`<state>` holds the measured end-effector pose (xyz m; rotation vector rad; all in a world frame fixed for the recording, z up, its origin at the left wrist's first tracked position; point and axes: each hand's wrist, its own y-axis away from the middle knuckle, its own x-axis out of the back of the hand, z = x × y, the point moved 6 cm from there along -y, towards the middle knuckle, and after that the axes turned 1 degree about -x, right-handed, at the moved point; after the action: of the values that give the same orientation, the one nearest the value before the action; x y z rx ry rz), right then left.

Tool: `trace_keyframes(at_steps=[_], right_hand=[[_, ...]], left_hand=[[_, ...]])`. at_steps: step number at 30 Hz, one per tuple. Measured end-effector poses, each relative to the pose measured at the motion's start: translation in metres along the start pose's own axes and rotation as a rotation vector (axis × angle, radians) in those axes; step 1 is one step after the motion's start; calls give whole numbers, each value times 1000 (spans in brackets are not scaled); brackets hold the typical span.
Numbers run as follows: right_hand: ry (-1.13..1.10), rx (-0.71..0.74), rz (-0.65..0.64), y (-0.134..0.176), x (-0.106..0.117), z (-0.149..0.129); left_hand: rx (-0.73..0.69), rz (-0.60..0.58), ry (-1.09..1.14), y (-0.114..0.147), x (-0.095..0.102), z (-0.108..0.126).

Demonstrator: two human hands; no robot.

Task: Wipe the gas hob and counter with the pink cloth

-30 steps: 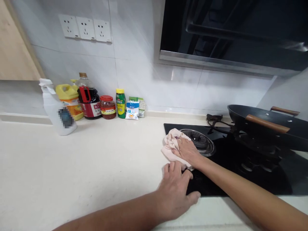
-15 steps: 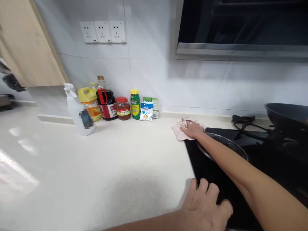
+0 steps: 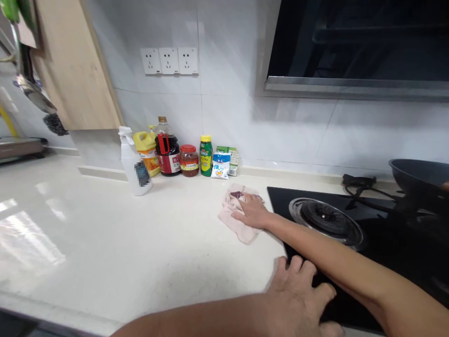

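Under my right hand [image 3: 253,211] lies a crumpled pale pink cloth [image 3: 242,233], pressed onto the white countertop [image 3: 140,248] just left of the black gas hob [image 3: 351,276]. The fingers bend into its folds, and the cloth spreads out around them. My left hand [image 3: 298,295] rests by the front left edge of the hob, its fingers apart and holding nothing. My right forearm crosses over the hob's left side, in front of the round burner [image 3: 324,217].
Along the wall stand a white spray bottle [image 3: 133,161], a yellow jug [image 3: 146,150], a dark sauce bottle [image 3: 168,152], a red-lidded jar [image 3: 189,161], a green bottle [image 3: 206,157] and a salt packet [image 3: 220,166]. A dark wok [image 3: 421,180] sits on the hob's right; a range hood [image 3: 358,86] hangs above.
My right hand has moved left and nearer with the cloth, from the hob's back corner onto the countertop, uncovering the burner. The view has shifted slightly; my left hand stays by the hob edge.
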<state>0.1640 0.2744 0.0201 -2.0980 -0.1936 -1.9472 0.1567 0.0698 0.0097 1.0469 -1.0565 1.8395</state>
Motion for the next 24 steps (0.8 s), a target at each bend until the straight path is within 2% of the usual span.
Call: trace_keyframes(at_steps=[2, 5, 9, 11, 15, 17, 19, 24], right_hand=[[-12, 122, 45, 33, 5, -15], [-27, 250, 71, 79, 13, -23], [-1, 298, 21, 130, 26, -18], [39, 256, 25, 153, 33, -11], [83, 28, 32, 187, 40, 14], [96, -17, 27, 190, 38, 23], [128, -29, 10, 179, 34, 30], [162, -150, 33, 115, 26, 57]], left_hand=[[-18, 47, -10, 2, 0, 2], [-152, 117, -42, 5, -1, 15], [-306, 181, 40, 10, 8, 32], [-367, 178, 85, 12, 15, 40], [-409, 210, 156, 12, 24, 46], [-358, 277, 207, 10, 26, 41], [-287, 334, 262, 7, 27, 33], [-33, 402, 407, 1, 31, 7]])
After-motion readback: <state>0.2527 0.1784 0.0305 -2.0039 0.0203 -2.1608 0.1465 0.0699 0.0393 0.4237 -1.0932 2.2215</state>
